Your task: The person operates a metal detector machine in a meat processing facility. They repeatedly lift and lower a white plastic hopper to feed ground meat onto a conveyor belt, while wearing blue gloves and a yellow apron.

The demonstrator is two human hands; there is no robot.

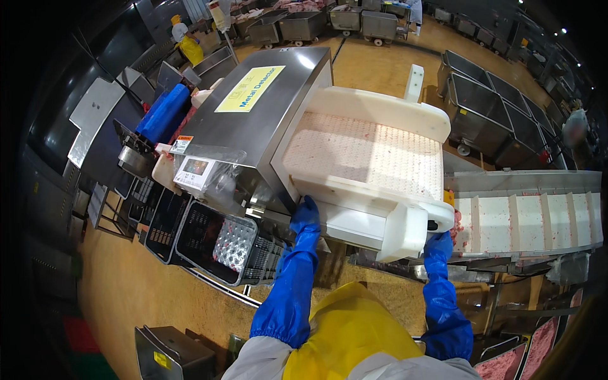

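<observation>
A white textured conveyor belt [364,149] with raised white side guards comes out of a boxy steel machine [278,95]. At the near corner where machine and belt frame meet, my left hand [306,215], in a blue glove, rests against the edge with fingers stretched forward and nothing seen in them. My right hand [438,246], also in a blue glove, is at the belt's right end, just below the rounded end plate [442,216]. Its fingertips are partly hidden there, so its grip does not show. Red bits of meat [458,229] lie beside that end.
A cleated white conveyor [529,221] with meat scraps runs off to the right. Black plastic crates [215,240] stand left of me. Steel carts [487,107] line the far right. A small control box [195,172] under clear plastic sits on the machine. A person [187,41] stands far left.
</observation>
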